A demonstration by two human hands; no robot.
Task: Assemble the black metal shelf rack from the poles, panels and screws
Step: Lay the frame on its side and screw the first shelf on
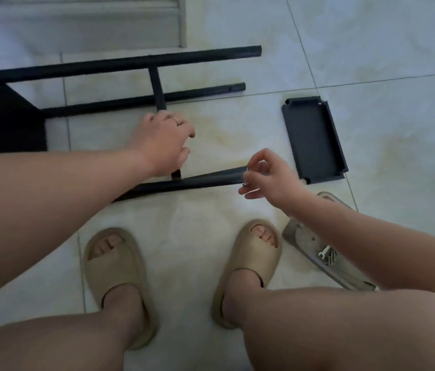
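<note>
Half-built rack frame (120,64) lies on its side on the tiled floor (371,62), with a loose black panel (314,140) flat on the tiles to its right, apart from it. Left hand (161,141) — fingers curled round the frame's crossbar (157,89), just above the near pole (205,180). Right hand (272,178) — thumb and forefinger pinch a small screw (245,180) right at that pole's open end, other fingers loose.

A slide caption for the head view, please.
Left hand grips the frame; right hand pinches a screw by a pole.
</note>
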